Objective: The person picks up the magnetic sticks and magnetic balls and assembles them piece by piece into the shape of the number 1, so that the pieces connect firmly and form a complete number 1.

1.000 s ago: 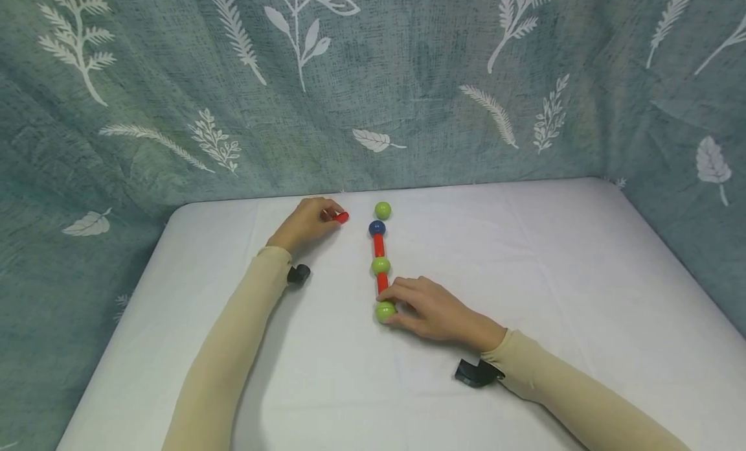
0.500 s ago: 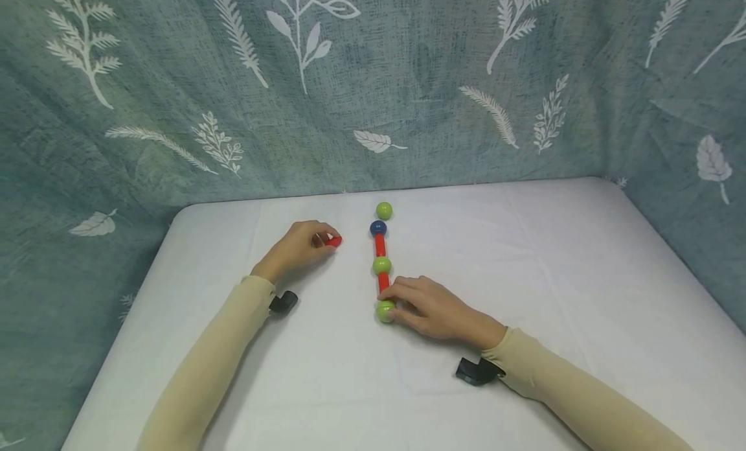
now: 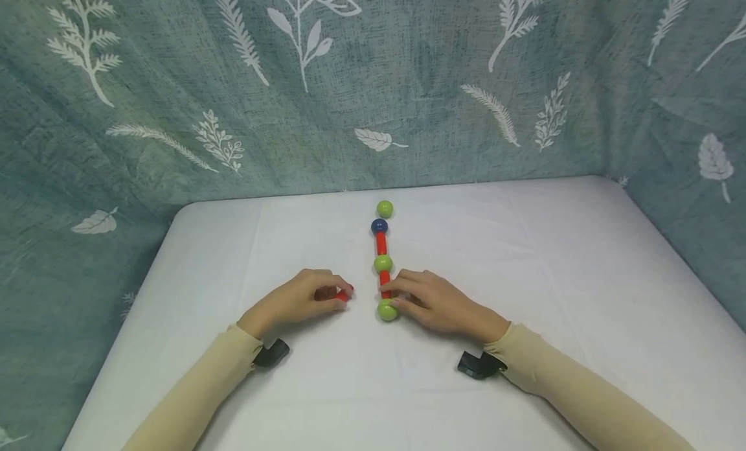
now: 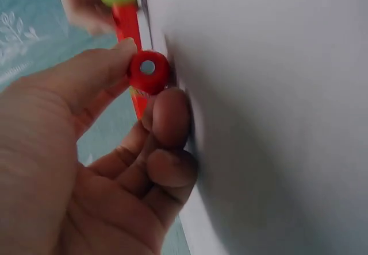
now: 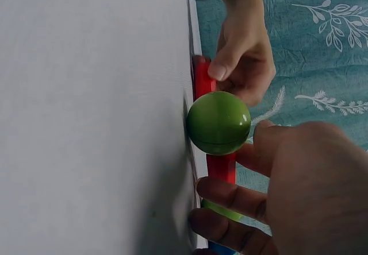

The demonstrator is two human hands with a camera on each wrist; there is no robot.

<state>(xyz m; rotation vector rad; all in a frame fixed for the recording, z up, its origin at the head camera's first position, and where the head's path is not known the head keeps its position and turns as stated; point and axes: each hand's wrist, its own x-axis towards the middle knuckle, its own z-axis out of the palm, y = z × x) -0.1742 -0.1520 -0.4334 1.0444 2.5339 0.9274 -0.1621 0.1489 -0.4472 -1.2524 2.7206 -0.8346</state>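
My left hand (image 3: 305, 297) pinches a short red rod (image 3: 342, 296) between thumb and fingers, just left of a line of toy pieces. A round metallic disc shows in the rod's end in the left wrist view. My right hand (image 3: 437, 303) is at the line's near end, thumb against a green ball (image 5: 218, 123), fingers bent over the adjoining red rod (image 3: 384, 279). Farther along come another green ball (image 3: 383, 264), a second red rod (image 3: 381, 243) and a dark blue ball (image 3: 379, 226).
A loose green ball (image 3: 384, 209) sits just beyond the blue one, near the far table edge. The table (image 3: 524, 256) wears a white cloth. A green leaf-patterned curtain (image 3: 431, 114) hangs behind it and along the sides. Each wrist bears a black camera (image 3: 478, 365).
Carrying the red rod, my left hand has come from the far edge toward me, level with the line's near end. My right hand has barely shifted.
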